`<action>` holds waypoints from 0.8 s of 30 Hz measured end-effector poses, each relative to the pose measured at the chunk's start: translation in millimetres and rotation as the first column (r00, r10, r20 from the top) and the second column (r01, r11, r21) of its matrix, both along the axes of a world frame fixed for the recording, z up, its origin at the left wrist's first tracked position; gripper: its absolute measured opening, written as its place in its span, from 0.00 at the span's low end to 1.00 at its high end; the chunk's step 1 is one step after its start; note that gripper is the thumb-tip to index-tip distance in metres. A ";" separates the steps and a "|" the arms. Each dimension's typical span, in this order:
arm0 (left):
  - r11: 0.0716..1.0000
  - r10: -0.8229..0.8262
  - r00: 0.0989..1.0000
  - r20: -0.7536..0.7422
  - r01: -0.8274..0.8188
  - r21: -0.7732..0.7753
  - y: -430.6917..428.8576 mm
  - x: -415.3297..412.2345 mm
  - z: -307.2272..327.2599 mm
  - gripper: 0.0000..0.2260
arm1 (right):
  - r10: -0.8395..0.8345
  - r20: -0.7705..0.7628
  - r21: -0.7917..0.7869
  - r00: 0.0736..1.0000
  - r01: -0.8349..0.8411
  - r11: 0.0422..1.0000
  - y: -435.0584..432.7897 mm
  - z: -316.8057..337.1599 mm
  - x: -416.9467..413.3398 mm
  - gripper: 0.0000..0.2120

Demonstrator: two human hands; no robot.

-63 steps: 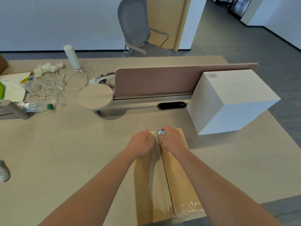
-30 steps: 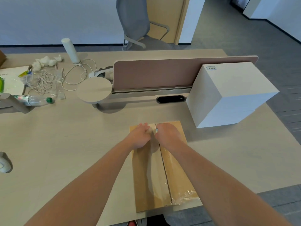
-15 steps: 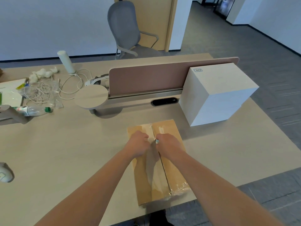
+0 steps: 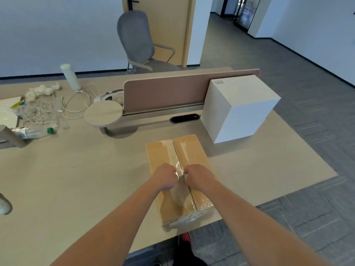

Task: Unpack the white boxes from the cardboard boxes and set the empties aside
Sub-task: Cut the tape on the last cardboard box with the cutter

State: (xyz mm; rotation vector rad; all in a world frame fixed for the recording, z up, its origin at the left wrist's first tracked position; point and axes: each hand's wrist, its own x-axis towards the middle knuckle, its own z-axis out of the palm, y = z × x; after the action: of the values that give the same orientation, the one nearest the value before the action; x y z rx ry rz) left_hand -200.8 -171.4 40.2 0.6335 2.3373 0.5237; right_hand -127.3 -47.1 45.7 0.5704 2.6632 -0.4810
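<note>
- While the cardboard box (image 4: 192, 150) lies flat at the bench (image 4: 76, 179) near edge, both fists meet on its taped centre seam.
- Head view: left hand (image 4: 166, 176) curled, pinching crinkled clear tape (image 4: 179, 168).
- Same view: right hand (image 4: 198, 176) curled round small blue tool (image 4: 186, 176).
- Beyond, apart, stands the white box (image 4: 240, 108).

brown cardboard box (image 4: 189, 150), white boxes (image 4: 240, 110), grey chair (image 4: 134, 35)

Cardboard box (image 4: 189, 150) flat on worktop (image 4: 76, 179), flaps shut. L hand (image 4: 165, 177) pinching clear tape (image 4: 178, 167) at seam; R hand (image 4: 198, 176) gripping small blue item (image 4: 186, 176). White box (image 4: 240, 108) near, behind-rt.
</note>
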 end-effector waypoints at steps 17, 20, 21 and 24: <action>0.986 -0.147 0.989 0.017 0.148 -0.084 -11.5 64.1 -10.9 0.06 | -0.017 0.029 0.035 0.999 0.016 0.999 -16.8 -7.6 60.7 0.13; 0.982 -0.151 0.989 -0.002 0.150 -0.114 -13.6 73.9 -13.0 0.13 | 0.016 0.011 0.041 1.000 -0.017 0.999 -16.2 -9.0 67.2 0.13; 0.980 -0.156 0.988 0.004 0.155 -0.128 -13.9 78.7 -12.6 0.14 | 0.027 0.011 0.044 1.000 -0.027 0.999 -16.4 -9.4 70.3 0.13; 0.979 -0.150 0.988 0.021 0.152 -0.139 -14.6 93.4 -12.4 0.17 | 0.058 0.006 0.069 0.998 -0.058 0.996 -18.9 -9.0 83.3 0.10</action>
State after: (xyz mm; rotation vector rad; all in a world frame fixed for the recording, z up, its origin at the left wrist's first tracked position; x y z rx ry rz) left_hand -107.4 -185.9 27.8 0.7318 2.2700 0.2901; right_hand -44.0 -66.0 36.8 0.5117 2.6930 -0.3723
